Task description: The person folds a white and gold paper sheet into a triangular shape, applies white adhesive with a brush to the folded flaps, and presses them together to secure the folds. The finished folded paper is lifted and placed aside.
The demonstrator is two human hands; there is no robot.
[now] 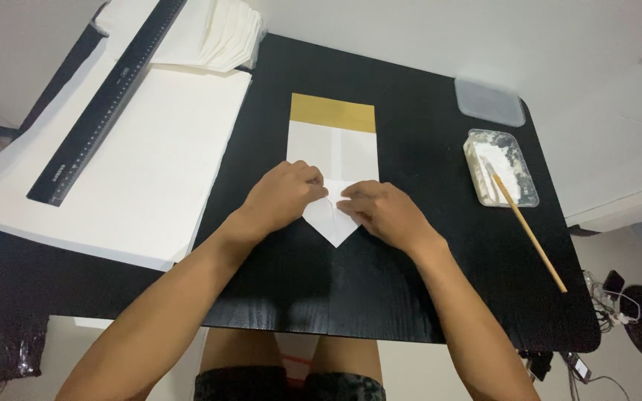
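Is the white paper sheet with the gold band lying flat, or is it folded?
Folded at the near end: the white paper sheet with the gold band narrows to a point there, both corners turned in under the left hand and right hand.

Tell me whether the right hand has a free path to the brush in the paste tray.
Probably yes: the right hand rests on the folded paper, and only bare black table lies between it and the brush.

Both hands, left hand point(282, 194) and right hand point(384, 212), press a folded white paper point(334, 152).
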